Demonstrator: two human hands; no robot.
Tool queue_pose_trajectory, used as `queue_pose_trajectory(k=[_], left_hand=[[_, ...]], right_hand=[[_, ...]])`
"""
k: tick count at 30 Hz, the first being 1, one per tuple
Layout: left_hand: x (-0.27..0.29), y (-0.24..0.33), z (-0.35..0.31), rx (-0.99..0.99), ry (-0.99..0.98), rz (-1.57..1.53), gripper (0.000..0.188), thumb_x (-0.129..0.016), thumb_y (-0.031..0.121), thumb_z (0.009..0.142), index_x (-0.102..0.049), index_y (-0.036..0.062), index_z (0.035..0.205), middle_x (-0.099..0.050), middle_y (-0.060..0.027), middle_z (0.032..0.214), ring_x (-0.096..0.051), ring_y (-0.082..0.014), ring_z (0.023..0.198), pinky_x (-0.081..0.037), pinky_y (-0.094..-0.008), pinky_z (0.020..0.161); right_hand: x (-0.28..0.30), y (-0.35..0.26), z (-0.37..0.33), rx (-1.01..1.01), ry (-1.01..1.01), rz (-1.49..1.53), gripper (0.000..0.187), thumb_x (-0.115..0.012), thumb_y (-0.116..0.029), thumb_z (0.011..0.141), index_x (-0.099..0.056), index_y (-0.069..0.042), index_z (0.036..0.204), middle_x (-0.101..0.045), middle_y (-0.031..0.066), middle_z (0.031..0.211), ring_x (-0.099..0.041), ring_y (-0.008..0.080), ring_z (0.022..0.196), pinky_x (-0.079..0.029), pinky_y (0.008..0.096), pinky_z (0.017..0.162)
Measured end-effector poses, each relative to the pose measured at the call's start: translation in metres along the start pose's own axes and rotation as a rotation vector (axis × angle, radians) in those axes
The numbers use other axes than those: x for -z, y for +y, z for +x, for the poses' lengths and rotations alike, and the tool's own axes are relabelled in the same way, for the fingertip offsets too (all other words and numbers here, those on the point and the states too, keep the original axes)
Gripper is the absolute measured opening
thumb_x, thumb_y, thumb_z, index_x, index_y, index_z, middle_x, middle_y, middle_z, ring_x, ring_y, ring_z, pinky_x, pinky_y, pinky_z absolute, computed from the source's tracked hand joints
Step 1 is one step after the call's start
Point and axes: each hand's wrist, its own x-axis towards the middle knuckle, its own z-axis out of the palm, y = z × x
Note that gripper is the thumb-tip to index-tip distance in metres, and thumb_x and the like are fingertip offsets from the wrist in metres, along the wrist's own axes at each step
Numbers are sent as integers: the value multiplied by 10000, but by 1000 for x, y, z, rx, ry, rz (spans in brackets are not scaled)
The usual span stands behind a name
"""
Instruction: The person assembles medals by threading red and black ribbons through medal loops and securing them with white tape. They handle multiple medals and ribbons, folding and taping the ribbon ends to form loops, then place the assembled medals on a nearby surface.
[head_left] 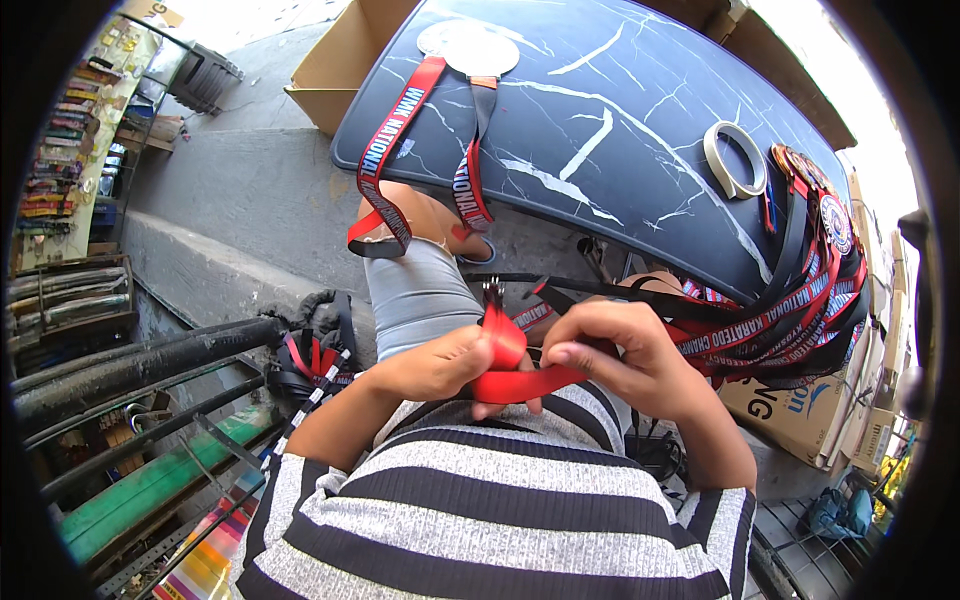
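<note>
My left hand point(440, 365) is closed around a gathered red satin ribbon point(530, 384) in front of my waist. Above that fist, several folded red layers stick up, with dark tips at their top. One smooth red band curves across to my right hand point(625, 355), whose thumb and curled fingers pinch its other end. Past my hands, two pale round medals point(470, 48) lie on the dark marbled table point(420, 130). Their printed red and black lanyard point(385, 150) hangs over the near edge. Whether the red band joins a printed lanyard is hidden.
Right of me, a heap of medal lanyards point(790, 320) drapes off the table, its medals point(835, 222) on top. Nearby lie a tape roll point(735, 160) and a pen point(769, 208). Cardboard boxes point(790, 415) stand below. A black metal rail point(150, 365) runs at left, beside more lanyards point(310, 362).
</note>
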Motion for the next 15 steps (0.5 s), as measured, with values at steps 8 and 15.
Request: queue_pose_trajectory(k=[8,15], left_hand=[[-3,11,1,0,-185,22,910,-321,806,900,-648,-39,980,-561,-8,645,-497,-55,593,-397,-215,617],[-23,6,13,97,-91,63,356,-639,314,944,-655,-29,1038,-521,34,619,-490,-41,616,-394,-211,616]], right_hand=[[-3,-1,52,144,171,-236,92,-667,-42,896,-663,4,976,-668,106,938,-654,217,860,-503,323,788],[30,31,156,288,667,-949,341,-542,-47,938,-626,-110,1262,-538,153,1427,-470,314,1363,-367,445,1127]])
